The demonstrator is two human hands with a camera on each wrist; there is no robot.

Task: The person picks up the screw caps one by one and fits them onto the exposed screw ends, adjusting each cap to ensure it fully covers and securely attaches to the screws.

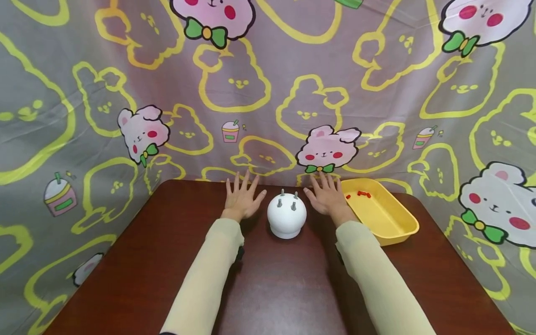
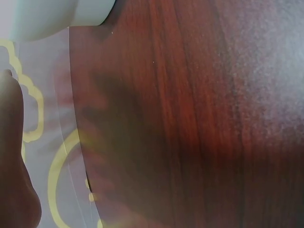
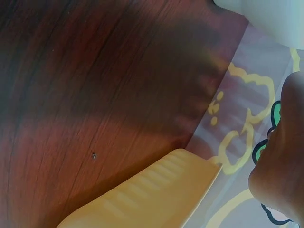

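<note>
A white rounded object [image 1: 286, 218] with a narrower base stands on the table, several grey metal pegs sticking up from its top. To its left my left hand [image 1: 242, 197] is held palm down with the fingers spread, holding nothing. My right hand [image 1: 327, 195] is spread the same way on the other side, between the white object and a yellow tray [image 1: 393, 223]. Part of the white object [image 2: 61, 16] shows at the top of the left wrist view, and its edge [image 3: 266, 19] at the top right of the right wrist view.
Several small red pieces [image 1: 363, 194] lie inside the tray at its far end. The dark red-brown wooden table [image 1: 284, 288] ends at a patterned grey curtain [image 1: 268, 93], which hangs behind it and along both sides.
</note>
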